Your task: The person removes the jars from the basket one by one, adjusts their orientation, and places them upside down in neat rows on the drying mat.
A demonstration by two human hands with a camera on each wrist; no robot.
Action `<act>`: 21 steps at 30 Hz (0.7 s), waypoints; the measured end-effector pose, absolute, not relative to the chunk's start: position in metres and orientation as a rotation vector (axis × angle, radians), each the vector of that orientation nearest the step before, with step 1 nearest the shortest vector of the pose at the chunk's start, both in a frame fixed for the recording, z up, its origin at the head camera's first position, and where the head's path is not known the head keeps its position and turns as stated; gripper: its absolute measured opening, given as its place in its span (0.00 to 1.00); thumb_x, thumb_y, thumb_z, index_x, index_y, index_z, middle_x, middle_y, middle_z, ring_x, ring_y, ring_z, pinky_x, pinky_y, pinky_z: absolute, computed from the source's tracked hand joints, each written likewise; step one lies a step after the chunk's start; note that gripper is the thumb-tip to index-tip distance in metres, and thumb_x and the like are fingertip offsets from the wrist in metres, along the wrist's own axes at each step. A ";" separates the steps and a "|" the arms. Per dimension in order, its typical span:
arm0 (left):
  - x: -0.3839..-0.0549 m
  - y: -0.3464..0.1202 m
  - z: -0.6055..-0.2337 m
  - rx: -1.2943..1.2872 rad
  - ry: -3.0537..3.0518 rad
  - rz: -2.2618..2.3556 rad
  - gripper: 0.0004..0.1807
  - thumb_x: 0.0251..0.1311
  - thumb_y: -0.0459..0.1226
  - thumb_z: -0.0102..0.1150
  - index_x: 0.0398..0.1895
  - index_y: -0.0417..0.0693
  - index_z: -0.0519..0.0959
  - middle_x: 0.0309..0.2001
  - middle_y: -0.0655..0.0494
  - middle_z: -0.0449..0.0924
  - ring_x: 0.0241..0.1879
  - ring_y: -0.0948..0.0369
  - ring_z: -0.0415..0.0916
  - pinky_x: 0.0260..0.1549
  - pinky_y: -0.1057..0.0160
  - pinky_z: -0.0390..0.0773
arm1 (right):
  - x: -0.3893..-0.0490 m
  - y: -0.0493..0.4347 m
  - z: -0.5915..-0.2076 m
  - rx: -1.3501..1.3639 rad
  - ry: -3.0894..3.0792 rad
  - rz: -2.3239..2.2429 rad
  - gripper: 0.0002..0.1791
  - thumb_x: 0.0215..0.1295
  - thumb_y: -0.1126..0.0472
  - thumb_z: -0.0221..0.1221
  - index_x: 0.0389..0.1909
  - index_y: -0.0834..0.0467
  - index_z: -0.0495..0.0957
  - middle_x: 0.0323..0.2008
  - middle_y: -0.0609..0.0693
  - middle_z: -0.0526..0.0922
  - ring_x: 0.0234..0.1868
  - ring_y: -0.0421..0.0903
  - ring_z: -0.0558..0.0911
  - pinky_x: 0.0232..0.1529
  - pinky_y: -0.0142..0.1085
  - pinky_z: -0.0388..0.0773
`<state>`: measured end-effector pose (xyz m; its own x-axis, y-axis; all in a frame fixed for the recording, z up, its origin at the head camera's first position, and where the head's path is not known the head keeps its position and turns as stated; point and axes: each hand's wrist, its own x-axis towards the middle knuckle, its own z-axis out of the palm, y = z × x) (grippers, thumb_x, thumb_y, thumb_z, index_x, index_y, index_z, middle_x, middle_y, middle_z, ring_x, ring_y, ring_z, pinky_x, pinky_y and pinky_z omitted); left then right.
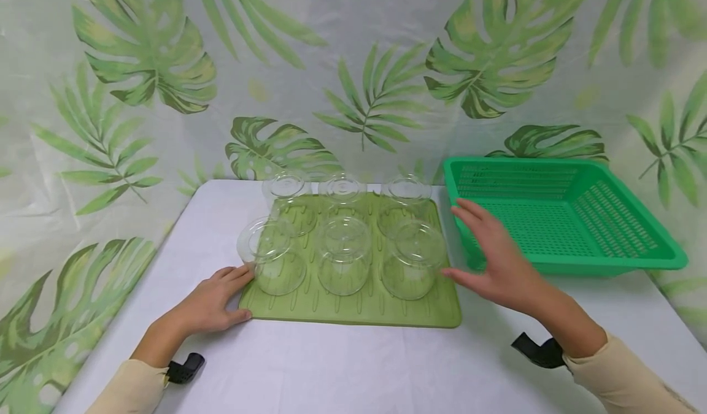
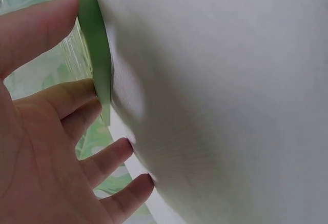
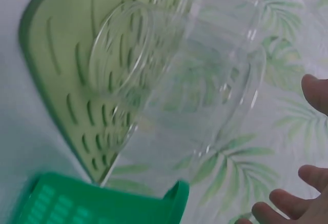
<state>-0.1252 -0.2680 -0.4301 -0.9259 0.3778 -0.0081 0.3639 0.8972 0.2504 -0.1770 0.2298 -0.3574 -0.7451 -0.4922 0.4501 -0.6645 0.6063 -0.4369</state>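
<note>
Several clear jars with flared rims stand in two rows on a green ridged drying mat (image 1: 353,314). My left hand (image 1: 217,300) is at the mat's left front corner, thumb and fingers spread. In the left wrist view, that hand's thumb and fingertips meet the mat's edge (image 2: 97,44), and other fingertips rest on the white cloth. My right hand (image 1: 502,264) hovers between the front right jar (image 1: 410,267) and the green basket (image 1: 607,264), its thumb and fingers apart and holding nothing. The front left jar (image 1: 278,273) is just beside my left fingertips.
The perforated green basket stands at the right, its left rim close to the mat. A white cloth (image 1: 353,371) covers the table. A leaf-patterned curtain (image 1: 375,27) hangs behind. In the back row are the left jar (image 1: 287,187), middle jar (image 1: 342,187) and right jar (image 1: 405,190).
</note>
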 end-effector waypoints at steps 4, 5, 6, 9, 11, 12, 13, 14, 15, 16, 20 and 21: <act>-0.126 -0.268 -0.431 0.596 3.001 0.387 0.40 0.53 0.47 0.68 0.68 0.37 0.70 0.70 0.41 0.68 0.65 0.37 0.68 0.54 0.32 0.73 | -0.171 0.244 -0.356 0.919 -2.525 0.840 0.55 0.44 0.65 0.76 0.75 0.59 0.59 0.75 0.61 0.58 0.72 0.67 0.59 0.59 0.67 0.64; -0.127 -0.267 -0.431 0.598 3.000 0.391 0.40 0.53 0.46 0.68 0.68 0.37 0.70 0.70 0.41 0.68 0.65 0.37 0.68 0.54 0.32 0.73 | -0.169 0.248 -0.356 0.911 -2.520 0.838 0.55 0.44 0.66 0.76 0.75 0.59 0.59 0.75 0.61 0.58 0.72 0.67 0.59 0.59 0.66 0.64; -0.127 -0.267 -0.431 0.601 3.000 0.392 0.40 0.52 0.46 0.68 0.68 0.37 0.70 0.70 0.41 0.68 0.65 0.37 0.68 0.54 0.32 0.73 | -0.168 0.252 -0.356 0.903 -2.515 0.833 0.55 0.44 0.66 0.76 0.74 0.59 0.59 0.75 0.61 0.58 0.72 0.67 0.59 0.59 0.66 0.63; -0.128 -0.266 -0.430 0.606 3.001 0.395 0.40 0.52 0.47 0.68 0.68 0.38 0.70 0.70 0.42 0.68 0.65 0.37 0.68 0.54 0.32 0.73 | -0.165 0.263 -0.356 0.880 -2.498 0.827 0.54 0.43 0.65 0.76 0.74 0.59 0.60 0.74 0.62 0.60 0.71 0.67 0.60 0.61 0.65 0.62; -0.129 -0.266 -0.429 0.609 3.002 0.397 0.40 0.52 0.47 0.68 0.68 0.38 0.71 0.70 0.42 0.68 0.65 0.37 0.68 0.54 0.32 0.73 | -0.165 0.270 -0.356 0.860 -2.492 0.827 0.54 0.44 0.65 0.76 0.74 0.59 0.60 0.74 0.62 0.60 0.71 0.68 0.60 0.62 0.65 0.62; -0.129 -0.265 -0.429 0.611 3.004 0.400 0.40 0.52 0.47 0.68 0.68 0.38 0.71 0.70 0.42 0.68 0.65 0.37 0.68 0.54 0.32 0.73 | -0.164 0.272 -0.356 0.849 -2.491 0.821 0.53 0.44 0.64 0.76 0.74 0.60 0.60 0.74 0.63 0.60 0.71 0.68 0.60 0.62 0.66 0.62; -0.130 -0.265 -0.429 0.613 3.004 0.404 0.40 0.52 0.47 0.68 0.68 0.38 0.71 0.70 0.42 0.68 0.65 0.37 0.68 0.54 0.32 0.73 | -0.164 0.275 -0.355 0.838 -2.490 0.821 0.53 0.44 0.64 0.76 0.73 0.60 0.61 0.73 0.63 0.61 0.71 0.68 0.60 0.62 0.66 0.61; -0.130 -0.265 -0.429 0.616 3.004 0.406 0.40 0.52 0.47 0.68 0.68 0.38 0.71 0.70 0.42 0.68 0.65 0.37 0.68 0.54 0.32 0.73 | -0.164 0.277 -0.355 0.826 -2.494 0.817 0.53 0.44 0.63 0.76 0.73 0.60 0.61 0.73 0.63 0.61 0.71 0.68 0.60 0.62 0.68 0.61; -0.131 -0.265 -0.430 0.619 3.002 0.410 0.40 0.52 0.47 0.68 0.68 0.38 0.71 0.70 0.42 0.68 0.65 0.37 0.68 0.54 0.32 0.73 | -0.163 0.279 -0.355 0.818 -2.496 0.815 0.52 0.45 0.63 0.76 0.73 0.61 0.61 0.73 0.63 0.61 0.71 0.68 0.60 0.62 0.68 0.61; -0.131 -0.266 -0.430 0.626 3.002 0.411 0.41 0.52 0.47 0.69 0.68 0.37 0.70 0.70 0.41 0.68 0.65 0.37 0.68 0.54 0.32 0.73 | -0.163 0.280 -0.355 0.810 -2.500 0.811 0.52 0.45 0.63 0.76 0.73 0.61 0.61 0.73 0.64 0.61 0.71 0.69 0.60 0.61 0.69 0.61; -0.131 -0.273 -0.431 0.649 2.999 0.460 0.44 0.51 0.46 0.70 0.68 0.32 0.67 0.70 0.35 0.67 0.66 0.35 0.67 0.58 0.34 0.71 | -0.164 0.282 -0.356 0.802 -2.528 0.804 0.51 0.48 0.61 0.75 0.73 0.60 0.61 0.73 0.64 0.61 0.71 0.69 0.60 0.60 0.71 0.61; -0.130 -0.276 -0.431 0.647 3.003 0.482 0.44 0.50 0.45 0.71 0.68 0.31 0.67 0.69 0.34 0.67 0.66 0.34 0.67 0.59 0.34 0.70 | -0.165 0.282 -0.356 0.806 -2.530 0.798 0.50 0.48 0.61 0.75 0.73 0.60 0.61 0.72 0.64 0.62 0.70 0.69 0.61 0.59 0.70 0.61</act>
<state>-0.1302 -0.2762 -0.4307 -0.9129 0.4067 0.0332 0.3967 0.8653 0.3063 -0.1655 0.2822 -0.3558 -0.7693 -0.4092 0.4905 -0.6166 0.6765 -0.4027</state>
